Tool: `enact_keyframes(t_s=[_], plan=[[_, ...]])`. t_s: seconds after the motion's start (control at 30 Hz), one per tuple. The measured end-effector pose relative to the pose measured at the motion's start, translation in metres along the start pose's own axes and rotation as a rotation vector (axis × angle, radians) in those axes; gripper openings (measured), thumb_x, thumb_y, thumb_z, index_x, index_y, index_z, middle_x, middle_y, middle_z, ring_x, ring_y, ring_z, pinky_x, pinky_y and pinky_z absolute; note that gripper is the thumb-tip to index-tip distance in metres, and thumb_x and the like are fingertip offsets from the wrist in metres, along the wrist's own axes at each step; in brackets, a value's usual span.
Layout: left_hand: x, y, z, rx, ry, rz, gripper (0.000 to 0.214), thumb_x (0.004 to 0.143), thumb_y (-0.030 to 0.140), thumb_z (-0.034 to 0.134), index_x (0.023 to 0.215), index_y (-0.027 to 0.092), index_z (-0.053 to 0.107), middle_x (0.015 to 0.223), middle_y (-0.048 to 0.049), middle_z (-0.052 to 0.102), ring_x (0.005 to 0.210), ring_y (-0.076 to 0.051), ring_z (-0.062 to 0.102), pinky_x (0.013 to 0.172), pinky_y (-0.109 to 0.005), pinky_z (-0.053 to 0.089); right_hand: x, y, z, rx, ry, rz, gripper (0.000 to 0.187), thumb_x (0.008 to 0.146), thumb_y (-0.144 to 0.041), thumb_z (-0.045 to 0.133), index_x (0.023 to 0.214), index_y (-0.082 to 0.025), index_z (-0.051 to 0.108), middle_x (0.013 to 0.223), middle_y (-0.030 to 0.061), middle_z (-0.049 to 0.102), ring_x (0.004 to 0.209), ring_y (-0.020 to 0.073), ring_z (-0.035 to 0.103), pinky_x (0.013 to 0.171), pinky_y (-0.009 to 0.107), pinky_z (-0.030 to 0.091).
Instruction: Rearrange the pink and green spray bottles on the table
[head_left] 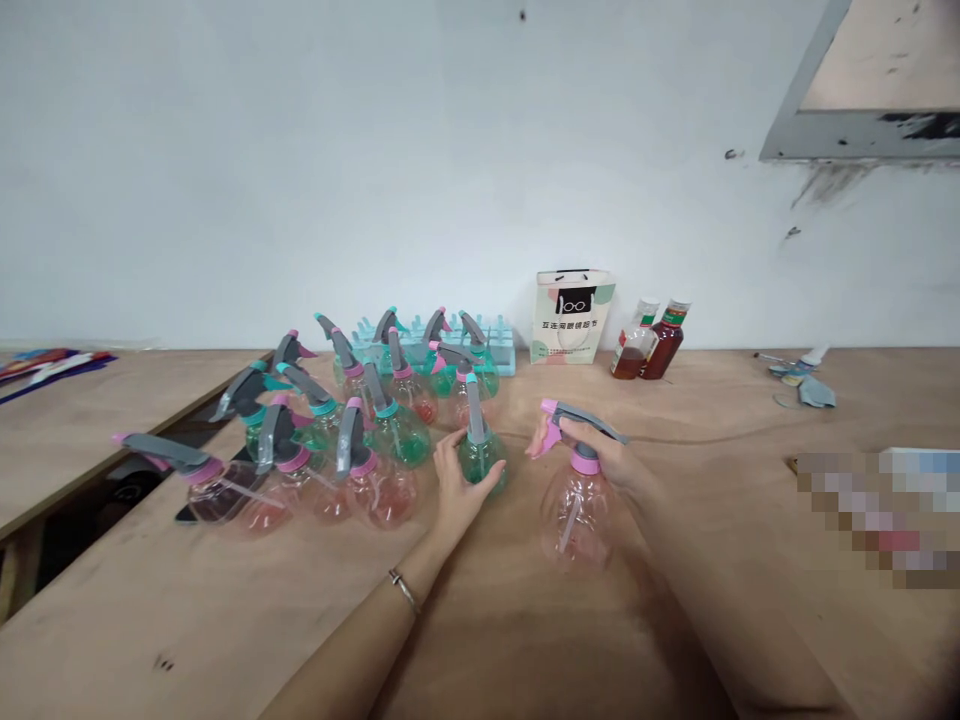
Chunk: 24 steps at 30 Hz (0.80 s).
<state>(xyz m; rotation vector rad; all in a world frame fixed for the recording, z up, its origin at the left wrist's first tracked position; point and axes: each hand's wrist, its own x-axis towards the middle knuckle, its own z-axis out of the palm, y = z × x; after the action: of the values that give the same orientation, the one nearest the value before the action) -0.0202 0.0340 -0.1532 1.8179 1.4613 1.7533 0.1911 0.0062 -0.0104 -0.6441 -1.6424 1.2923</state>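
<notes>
My left hand (459,487) curls its thumb and fingers around the round body of a clear green spray bottle (484,462) with a grey trigger head, which stands upright on the table. In my right hand (611,452) is a clear pink spray bottle (576,520), gripped by its grey and pink head. Its nozzle points left, and whether its base touches the table I cannot tell. Left of my hands stand several more pink spray bottles (382,492) and green spray bottles (403,432), grouped closely together.
Behind the bottles is a light blue rack (508,345). A paper bag (574,320) and two sauce bottles (634,350) stand by the wall. A grey cloth (816,393) lies right. A gap (112,510) separates the tabletop from another table (75,430) at left.
</notes>
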Motion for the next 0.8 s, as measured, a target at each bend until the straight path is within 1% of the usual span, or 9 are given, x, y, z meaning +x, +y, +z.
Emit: enact_keyframes(t_s=[0.07,0.1,0.17,0.23,0.3,0.33,0.47,0.67,0.8], plan=[[-0.001,0.0,0.0,-0.078,-0.038,-0.058,0.065,0.075,0.043,0.077,0.127,0.022,0.046,0.126,-0.0108,0.055,0.124,-0.029,0.053,0.109,-0.05,0.041,-0.001,0.001,-0.001,-0.007,-0.052,-0.026,0.035,0.088,-0.052,0.061,0.073,-0.022,0.068,0.074,0.0035,0.068,0.083,0.0229,0.065,0.087,0.038,0.049],[-0.001,0.0,0.0,-0.115,-0.068,-0.088,0.066,0.075,0.043,0.077,0.129,0.022,0.044,0.129,-0.0112,0.054,0.126,-0.029,0.053,0.11,-0.049,0.041,-0.001,0.003,-0.001,0.012,-0.052,-0.038,0.033,0.088,-0.051,0.062,0.074,-0.022,0.068,0.075,0.0036,0.068,0.084,0.0234,0.066,0.089,0.038,0.049],[0.0,0.002,-0.001,-0.165,-0.134,-0.126,0.071,0.074,0.044,0.078,0.131,0.022,0.042,0.131,-0.0115,0.055,0.128,-0.029,0.054,0.111,-0.048,0.041,-0.001,0.009,-0.001,0.067,0.005,-0.052,0.034,0.088,-0.052,0.061,0.073,-0.022,0.067,0.073,0.0036,0.067,0.082,0.0238,0.066,0.087,0.04,0.05],[0.001,0.002,-0.002,-0.182,-0.177,-0.135,0.073,0.071,0.045,0.079,0.13,0.022,0.042,0.13,-0.0115,0.056,0.126,-0.029,0.056,0.11,-0.048,0.043,0.0,0.015,0.001,0.109,0.096,-0.056,0.037,0.087,-0.055,0.06,0.07,-0.022,0.065,0.068,0.0035,0.065,0.075,0.0236,0.065,0.083,0.04,0.052],[0.002,0.003,-0.002,-0.185,-0.188,-0.129,0.073,0.07,0.045,0.079,0.13,0.022,0.043,0.129,-0.0114,0.058,0.125,-0.029,0.057,0.109,-0.048,0.043,0.002,0.019,0.002,0.138,0.173,-0.069,0.038,0.085,-0.056,0.061,0.069,-0.022,0.064,0.068,0.0035,0.065,0.075,0.0239,0.065,0.084,0.041,0.053],[0.002,0.002,-0.002,-0.186,-0.184,-0.124,0.072,0.071,0.044,0.079,0.129,0.022,0.044,0.129,-0.0113,0.058,0.125,-0.029,0.057,0.109,-0.048,0.043,0.004,0.02,0.002,0.16,0.191,-0.076,0.036,0.084,-0.056,0.062,0.071,-0.022,0.065,0.07,0.0036,0.066,0.078,0.0244,0.066,0.086,0.042,0.053],[0.001,0.0,-0.001,-0.195,-0.207,-0.096,0.069,0.072,0.043,0.078,0.13,0.022,0.045,0.13,-0.0117,0.058,0.126,-0.029,0.058,0.11,-0.048,0.044,0.005,0.018,0.004,0.193,0.184,-0.067,0.029,0.079,-0.052,0.069,0.077,-0.023,0.066,0.077,0.0038,0.069,0.089,0.0267,0.069,0.092,0.044,0.053],[0.001,-0.002,-0.001,-0.171,-0.235,-0.067,0.071,0.074,0.043,0.078,0.132,0.023,0.043,0.131,-0.0124,0.057,0.128,-0.03,0.056,0.11,-0.049,0.043,0.002,0.013,0.01,0.182,0.266,-0.113,0.03,0.078,-0.051,0.067,0.068,-0.024,0.061,0.069,0.0035,0.066,0.092,0.0279,0.069,0.087,0.042,0.054],[0.001,-0.003,-0.002,-0.174,-0.255,-0.063,0.07,0.075,0.044,0.077,0.132,0.023,0.042,0.132,-0.0126,0.057,0.128,-0.03,0.056,0.111,-0.049,0.042,0.004,0.01,0.011,0.135,0.258,-0.073,0.028,0.076,-0.051,0.07,0.073,-0.023,0.066,0.075,0.0042,0.069,0.095,0.0277,0.069,0.088,0.041,0.054]])
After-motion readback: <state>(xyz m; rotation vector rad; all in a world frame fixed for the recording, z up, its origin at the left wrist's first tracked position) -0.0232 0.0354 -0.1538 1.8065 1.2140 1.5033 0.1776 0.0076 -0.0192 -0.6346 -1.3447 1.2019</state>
